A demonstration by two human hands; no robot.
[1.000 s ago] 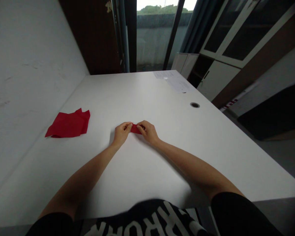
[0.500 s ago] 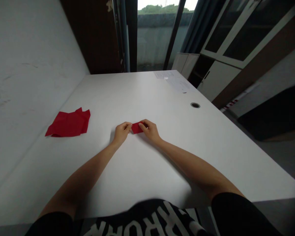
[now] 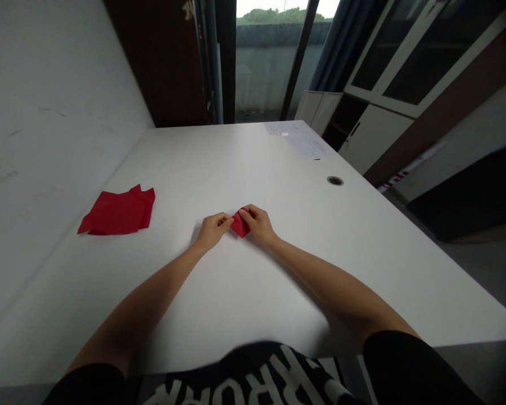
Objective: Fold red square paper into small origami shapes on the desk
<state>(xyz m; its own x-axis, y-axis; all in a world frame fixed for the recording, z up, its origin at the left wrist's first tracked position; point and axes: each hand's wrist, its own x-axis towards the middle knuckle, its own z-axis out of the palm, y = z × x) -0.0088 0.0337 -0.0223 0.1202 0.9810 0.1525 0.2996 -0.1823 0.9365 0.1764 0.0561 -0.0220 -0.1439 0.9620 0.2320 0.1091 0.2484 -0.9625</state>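
A small folded piece of red paper (image 3: 240, 224) is between my hands, just over the middle of the white table (image 3: 236, 292). My left hand (image 3: 213, 228) pinches its left corner with thumb and fingertips. On the other side my right hand (image 3: 258, 221) grips the paper's upper right part, thumb on top, so some of the paper is hidden. One corner points down toward me. Off to the left lie several overlapping red paper sheets (image 3: 120, 212), creased and touched by neither hand.
A white wall (image 3: 59, 129) runs along the table's left side. Printed sheets (image 3: 306, 143) lie at the far right corner, near a round cable hole (image 3: 334, 180). Cabinets (image 3: 375, 135) stand beyond the right edge, and a glass door (image 3: 265, 67) is behind the table.
The red paper has turned from a flat strip to a pointed shape with a corner toward me. My left hand has shifted slightly right and nearer; my right hand stays about in place.
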